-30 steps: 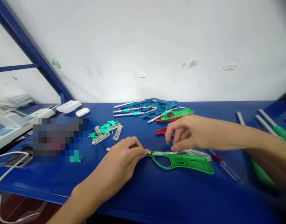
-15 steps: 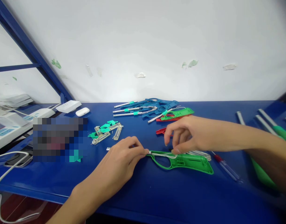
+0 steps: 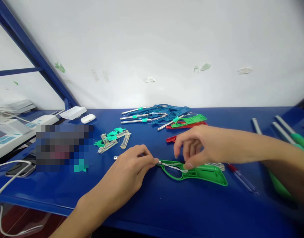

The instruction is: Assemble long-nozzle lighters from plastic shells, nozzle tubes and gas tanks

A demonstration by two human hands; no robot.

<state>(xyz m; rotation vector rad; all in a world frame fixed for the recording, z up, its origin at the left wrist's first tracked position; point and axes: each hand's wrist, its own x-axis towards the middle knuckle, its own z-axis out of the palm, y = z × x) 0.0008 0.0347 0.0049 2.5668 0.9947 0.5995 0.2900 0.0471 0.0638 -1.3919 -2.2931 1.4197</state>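
Note:
My left hand [image 3: 132, 168] is closed around a thin metal tube [image 3: 115, 158], whose end shows to the left of my knuckles. Its thumb and index finger pinch where the tube meets a green plastic lighter half-shell [image 3: 209, 174], which lies open side up. White wires [image 3: 175, 166] run from the tube over the shell's trigger loop. My right hand [image 3: 195, 145] hovers over the shell, thumb tip down at the wires and the fingers curled apart from it. Behind the shell, partly hidden by this hand, lie metal pieces [image 3: 217, 165].
A screwdriver [image 3: 243, 180] with a clear handle lies to the right. Behind are blue lighter shells [image 3: 171, 114] with metal tubes, plus green [image 3: 191, 120] and red shells [image 3: 170, 139]. Clear fuel tanks [image 3: 125, 140] and teal parts lie left, near a white case [image 3: 88, 118] and power strip [image 3: 45, 122].
My right thumb has shifted slightly down and left, and the wires' ends now lie lower over the shell. My left hand has stayed in place.

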